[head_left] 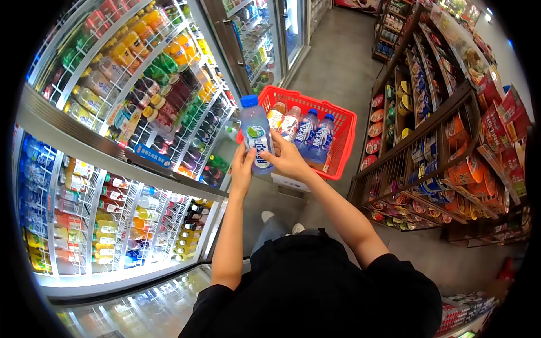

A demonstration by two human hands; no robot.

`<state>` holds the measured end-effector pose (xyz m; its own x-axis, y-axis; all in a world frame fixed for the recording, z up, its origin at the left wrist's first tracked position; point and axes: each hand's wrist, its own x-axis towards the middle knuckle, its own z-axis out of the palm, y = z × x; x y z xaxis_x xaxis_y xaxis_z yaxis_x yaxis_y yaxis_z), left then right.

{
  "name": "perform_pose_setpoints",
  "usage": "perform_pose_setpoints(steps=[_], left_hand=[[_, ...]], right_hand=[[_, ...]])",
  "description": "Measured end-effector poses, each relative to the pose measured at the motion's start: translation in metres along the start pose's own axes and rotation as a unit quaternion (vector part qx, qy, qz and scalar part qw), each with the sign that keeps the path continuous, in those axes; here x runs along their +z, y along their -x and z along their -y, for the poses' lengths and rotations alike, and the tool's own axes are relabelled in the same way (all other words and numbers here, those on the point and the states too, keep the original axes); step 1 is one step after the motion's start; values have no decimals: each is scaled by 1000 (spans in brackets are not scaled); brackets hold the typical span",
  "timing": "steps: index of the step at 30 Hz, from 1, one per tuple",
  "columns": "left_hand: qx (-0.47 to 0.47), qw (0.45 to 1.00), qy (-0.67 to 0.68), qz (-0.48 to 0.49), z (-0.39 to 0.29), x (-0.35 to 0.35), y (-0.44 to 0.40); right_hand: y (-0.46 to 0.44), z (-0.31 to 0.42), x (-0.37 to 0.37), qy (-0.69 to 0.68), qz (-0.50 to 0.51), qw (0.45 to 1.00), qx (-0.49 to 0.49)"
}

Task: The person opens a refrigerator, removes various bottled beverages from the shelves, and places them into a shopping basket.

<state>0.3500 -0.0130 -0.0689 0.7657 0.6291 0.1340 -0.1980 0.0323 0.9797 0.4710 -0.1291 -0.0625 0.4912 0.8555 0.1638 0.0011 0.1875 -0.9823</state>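
From the head view, saw open floor (341,56) running ahead between a fridge (124,286) on the left and shelves (408,45) on the right. Had a red basket (350,133) just ahead, with four bottles (323,138) inside its rim. Stretched both arms (339,211) forward, with left hand (243,170) and right hand (291,160) clamped on the lower half of a blue-capped bottle (256,130), nearly upright at the basket's left edge.

Black above, blue below

A black top (321,287) fills six o'clock, its short left sleeve (209,302) at seven, short right sleeve (394,277) at four; bluish trousers (266,234) and whitish shoes (267,216) show nearer the centre
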Motion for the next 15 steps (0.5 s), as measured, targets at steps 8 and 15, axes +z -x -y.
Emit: perform_pose_setpoints(steps=[8,15], left_hand=[[18,987,-155,22,32,19,-42],[-17,974,-223,32,78,8,-103]], right_hand=[[-3,-24,-32,68,-98,992,42],[-52,-48,-50,211,-133,959,132]])
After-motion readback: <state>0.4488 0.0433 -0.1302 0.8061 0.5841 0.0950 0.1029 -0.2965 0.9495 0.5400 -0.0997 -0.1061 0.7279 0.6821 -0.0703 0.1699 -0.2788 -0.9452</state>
